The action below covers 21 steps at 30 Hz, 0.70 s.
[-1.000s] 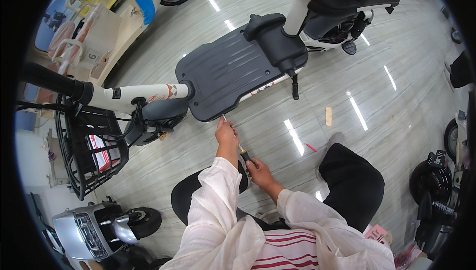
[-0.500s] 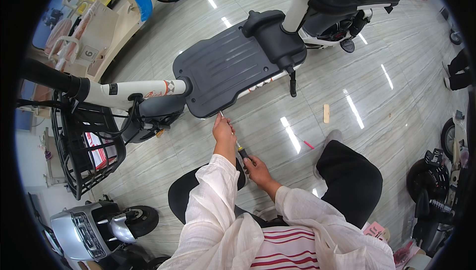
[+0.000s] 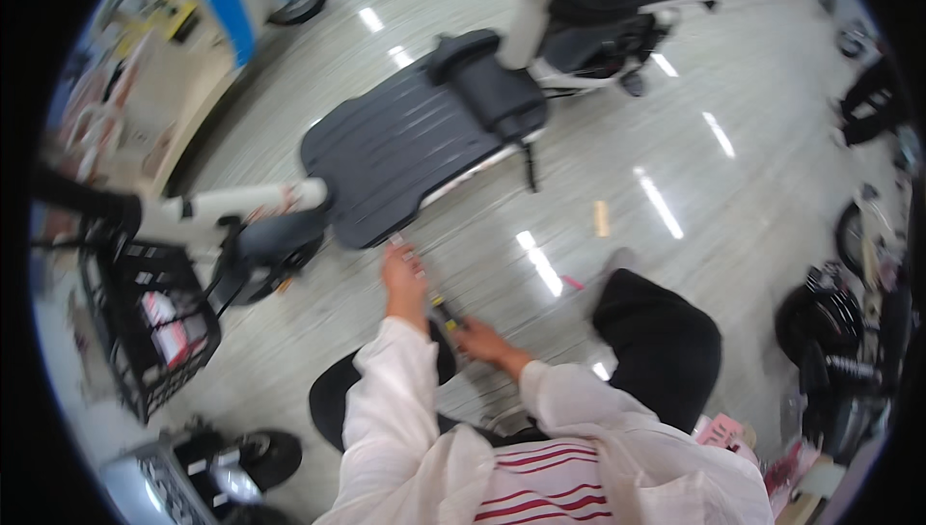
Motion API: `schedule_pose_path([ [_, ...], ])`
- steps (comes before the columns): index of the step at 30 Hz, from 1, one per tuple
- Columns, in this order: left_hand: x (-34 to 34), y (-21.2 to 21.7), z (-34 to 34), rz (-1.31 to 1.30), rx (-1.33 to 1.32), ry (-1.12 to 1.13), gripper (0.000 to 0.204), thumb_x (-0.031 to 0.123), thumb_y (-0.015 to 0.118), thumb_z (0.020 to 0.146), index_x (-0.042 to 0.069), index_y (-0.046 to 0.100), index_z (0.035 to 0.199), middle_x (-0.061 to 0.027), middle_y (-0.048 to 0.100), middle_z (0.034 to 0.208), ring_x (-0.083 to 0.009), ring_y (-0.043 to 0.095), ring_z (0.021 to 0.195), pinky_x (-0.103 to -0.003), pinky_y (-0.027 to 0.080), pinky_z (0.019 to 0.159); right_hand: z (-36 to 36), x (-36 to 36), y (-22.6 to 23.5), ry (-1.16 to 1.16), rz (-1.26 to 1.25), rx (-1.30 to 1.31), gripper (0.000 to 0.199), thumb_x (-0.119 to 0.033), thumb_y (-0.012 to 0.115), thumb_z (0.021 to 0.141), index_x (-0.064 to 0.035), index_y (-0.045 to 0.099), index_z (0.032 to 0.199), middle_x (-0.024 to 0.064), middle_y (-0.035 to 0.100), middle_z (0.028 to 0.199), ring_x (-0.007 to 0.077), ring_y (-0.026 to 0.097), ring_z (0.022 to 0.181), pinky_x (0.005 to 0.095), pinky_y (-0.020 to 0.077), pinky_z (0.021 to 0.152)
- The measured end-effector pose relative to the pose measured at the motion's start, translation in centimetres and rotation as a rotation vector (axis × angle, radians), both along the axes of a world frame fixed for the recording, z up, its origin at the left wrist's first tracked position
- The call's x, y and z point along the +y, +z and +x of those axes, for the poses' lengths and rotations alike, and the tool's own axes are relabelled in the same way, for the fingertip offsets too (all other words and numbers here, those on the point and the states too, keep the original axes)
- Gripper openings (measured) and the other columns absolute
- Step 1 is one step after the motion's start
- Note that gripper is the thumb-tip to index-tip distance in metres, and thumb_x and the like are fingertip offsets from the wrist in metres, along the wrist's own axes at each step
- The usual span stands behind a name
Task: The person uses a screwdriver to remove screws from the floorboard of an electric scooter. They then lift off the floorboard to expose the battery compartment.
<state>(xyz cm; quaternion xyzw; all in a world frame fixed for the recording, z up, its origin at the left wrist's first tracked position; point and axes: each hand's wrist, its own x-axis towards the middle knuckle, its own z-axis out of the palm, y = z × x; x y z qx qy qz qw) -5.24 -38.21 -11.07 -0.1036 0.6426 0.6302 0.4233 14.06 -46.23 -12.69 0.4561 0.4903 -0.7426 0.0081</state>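
Note:
A screwdriver (image 3: 443, 311) with a dark handle and yellow bands slants up from my right hand to the near edge of a scooter's dark grey footboard (image 3: 405, 149). My right hand (image 3: 485, 342) is closed around the back end of its handle. Farther forward, my left hand (image 3: 403, 274) has its fingers closed about the shaft, close beneath the footboard's edge. Blur hides the exact spot where the tip meets the edge. The scooter's white frame tube (image 3: 241, 202) runs left from the footboard toward a black basket (image 3: 145, 332).
A kickstand-like black lever (image 3: 531, 168) hangs off the footboard's right end. On the floor lie a tan block (image 3: 602, 219) and a small pink stick (image 3: 573, 283). Other scooters stand at lower left (image 3: 231, 472) and right (image 3: 820, 322). A person's dark-clothed legs (image 3: 868, 100) show at far right.
The whole view has shifted and blurred, with the scooter now farther left. My right hand has slid back on the screwdriver, showing more of its handle. My left hand stays near the footboard's edge.

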Motion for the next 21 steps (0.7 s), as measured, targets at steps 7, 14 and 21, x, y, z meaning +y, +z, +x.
schedule_pose_path([
  [7,-0.9,-2.2,-1.0,-0.086,0.117,-0.075,0.032,0.016,0.048,0.087,0.015,0.055,0.118,0.001,0.05,0.08,-0.0105,0.041,0.058,-0.025,0.037,0.047,0.6,-0.3,-1.6,0.049,-0.105,0.245,0.028,-0.026,0.054,0.091,0.0012,0.059,0.087,0.0105,0.061,0.067,0.0184,0.06,0.058,0.0333,0.0489,0.053],
  [14,1.1,0.1,-0.4,0.036,0.026,-0.021,0.031,0.023,0.044,0.093,0.021,0.054,0.122,0.005,0.046,0.073,-0.0059,0.035,0.049,-0.023,0.029,0.042,-0.2,-1.2,-1.2,-0.02,0.686,0.014,0.061,-0.039,0.072,0.075,0.0023,0.042,0.108,0.0253,0.057,0.096,0.0441,0.055,0.094,0.0459,0.0449,0.078],
  [21,0.2,0.5,-0.5,-0.066,0.049,-0.05,0.026,0.026,0.043,0.093,0.022,0.056,0.116,0.0054,0.045,0.07,-0.006,0.034,0.049,-0.023,0.028,0.042,-1.1,0.0,1.8,0.244,-0.076,-0.011,0.038,-0.024,0.071,0.072,0.0053,0.058,0.092,0.0201,0.064,0.088,0.0323,0.064,0.083,0.044,0.0498,0.072],
])
